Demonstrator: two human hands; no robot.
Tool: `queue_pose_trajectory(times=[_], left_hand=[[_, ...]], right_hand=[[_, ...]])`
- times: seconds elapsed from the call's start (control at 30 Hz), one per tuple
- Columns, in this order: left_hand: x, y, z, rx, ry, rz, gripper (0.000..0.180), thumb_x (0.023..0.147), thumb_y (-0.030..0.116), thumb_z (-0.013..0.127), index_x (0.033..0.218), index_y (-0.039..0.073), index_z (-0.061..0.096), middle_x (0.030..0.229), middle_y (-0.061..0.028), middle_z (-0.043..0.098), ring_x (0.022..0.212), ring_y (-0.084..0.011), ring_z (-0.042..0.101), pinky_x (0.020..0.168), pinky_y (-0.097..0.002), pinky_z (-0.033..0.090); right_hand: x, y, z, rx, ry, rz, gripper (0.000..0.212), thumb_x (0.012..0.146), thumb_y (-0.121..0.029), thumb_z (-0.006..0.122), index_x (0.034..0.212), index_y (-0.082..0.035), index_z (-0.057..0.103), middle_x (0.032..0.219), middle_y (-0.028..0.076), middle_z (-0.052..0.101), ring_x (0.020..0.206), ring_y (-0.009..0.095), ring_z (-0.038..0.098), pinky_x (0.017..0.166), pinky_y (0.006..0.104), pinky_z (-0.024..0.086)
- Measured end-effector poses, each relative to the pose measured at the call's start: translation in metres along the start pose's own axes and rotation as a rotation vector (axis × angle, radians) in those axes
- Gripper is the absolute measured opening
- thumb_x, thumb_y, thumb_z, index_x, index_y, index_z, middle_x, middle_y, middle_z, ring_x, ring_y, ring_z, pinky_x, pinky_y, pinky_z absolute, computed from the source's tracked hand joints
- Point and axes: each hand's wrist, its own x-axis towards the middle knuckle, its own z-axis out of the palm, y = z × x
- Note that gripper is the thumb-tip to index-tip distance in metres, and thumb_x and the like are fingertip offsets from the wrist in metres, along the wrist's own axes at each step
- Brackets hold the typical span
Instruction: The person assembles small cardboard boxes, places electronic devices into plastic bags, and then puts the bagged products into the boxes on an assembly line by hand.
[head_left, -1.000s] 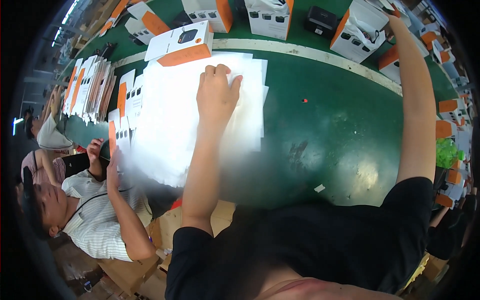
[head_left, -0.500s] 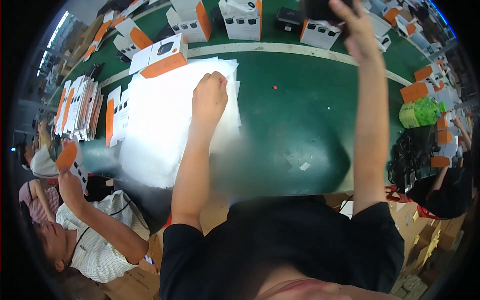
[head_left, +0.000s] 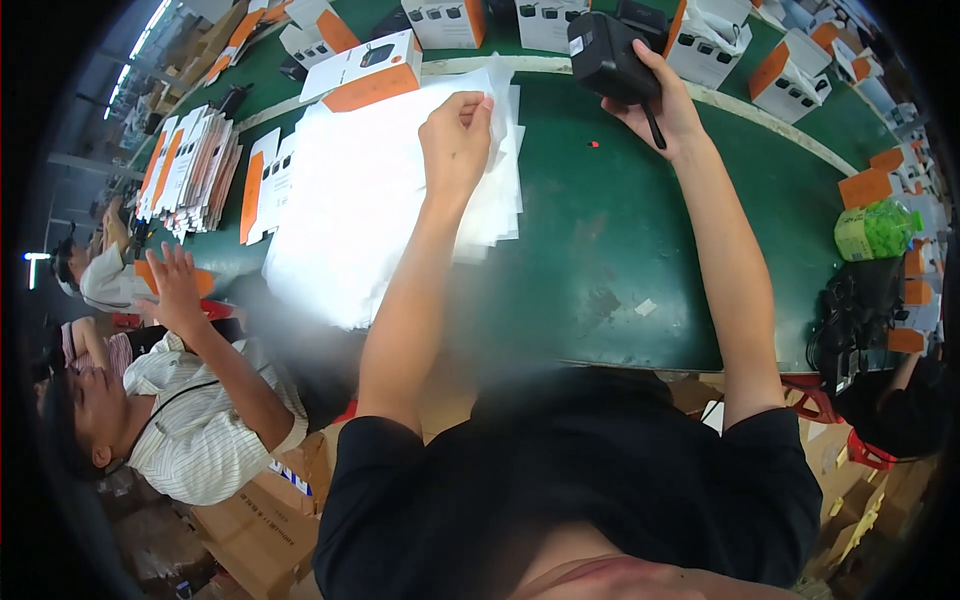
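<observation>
My right hand (head_left: 672,118) holds a black, rounded box-shaped device (head_left: 612,62) with a short strap dangling from it, above the far part of the table. A stack of thin white sheets (head_left: 345,190) lies left of centre. Over its far right edge, my left hand (head_left: 457,145) is closed, thumb against fingers, on the raised corner of the top white sheet (head_left: 498,85). A closed white and orange box (head_left: 368,72) rests at the stack's far edge.
Open white and orange boxes (head_left: 705,45) line the back of the green table (head_left: 590,290). Flattened cartons (head_left: 190,175) are piled at left, beside a co-worker in a striped shirt (head_left: 205,425). A green bottle (head_left: 878,230) and black cables (head_left: 850,310) lie at right.
My right hand has brought the black device nearer and to the left. My left hand has shifted to the sheets' far edge, where a corner now stands up. The co-worker's raised hand has opened.
</observation>
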Motion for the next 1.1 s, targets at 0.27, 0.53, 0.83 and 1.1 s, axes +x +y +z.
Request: queue_pose_trajectory(times=[0.27,0.53,0.83,1.1], left_hand=[[-0.002,0.009,0.002,-0.376,-0.022,-0.097,0.016,0.094,0.009,0.068,0.101,-0.006,0.070,0.090,-0.0095,0.073,0.081,-0.0136,0.068,0.075,-0.0258,0.053],[-0.007,0.020,0.004,-0.661,-0.090,-0.115,0.020,0.098,0.013,0.067,0.106,-0.005,0.068,0.089,-0.0056,0.070,0.075,-0.0097,0.063,0.069,-0.0235,0.050],[0.041,0.068,0.000,-0.734,-0.114,-0.045,0.022,0.097,0.014,0.066,0.110,-0.004,0.066,0.097,-0.0074,0.070,0.085,-0.0114,0.063,0.080,-0.0266,0.052],[0.112,0.076,-0.034,-0.498,0.257,0.261,0.023,0.098,0.018,0.063,0.104,-0.004,0.066,0.085,-0.0059,0.070,0.070,-0.0097,0.062,0.068,-0.0269,0.051]], right_hand=[[-0.016,0.032,0.055,0.116,-0.263,0.194,0.065,0.089,-0.050,0.070,0.133,-0.005,0.053,0.121,0.015,0.065,0.111,0.028,0.066,0.089,0.0482,0.059],[-0.009,0.050,0.070,-0.647,0.083,-0.088,0.071,0.081,-0.038,0.082,0.128,0.005,0.052,0.109,0.012,0.065,0.102,0.017,0.063,0.086,0.0299,0.053],[-0.013,0.027,0.060,-0.950,-0.230,-0.432,0.078,0.080,-0.034,0.074,0.146,-0.002,0.046,0.141,0.020,0.050,0.131,0.032,0.047,0.111,0.0380,0.037],[0.032,-0.035,0.088,-0.921,-0.015,-0.756,0.059,0.082,-0.032,0.078,0.131,-0.008,0.055,0.107,0.016,0.071,0.100,0.030,0.069,0.086,0.0422,0.055]])
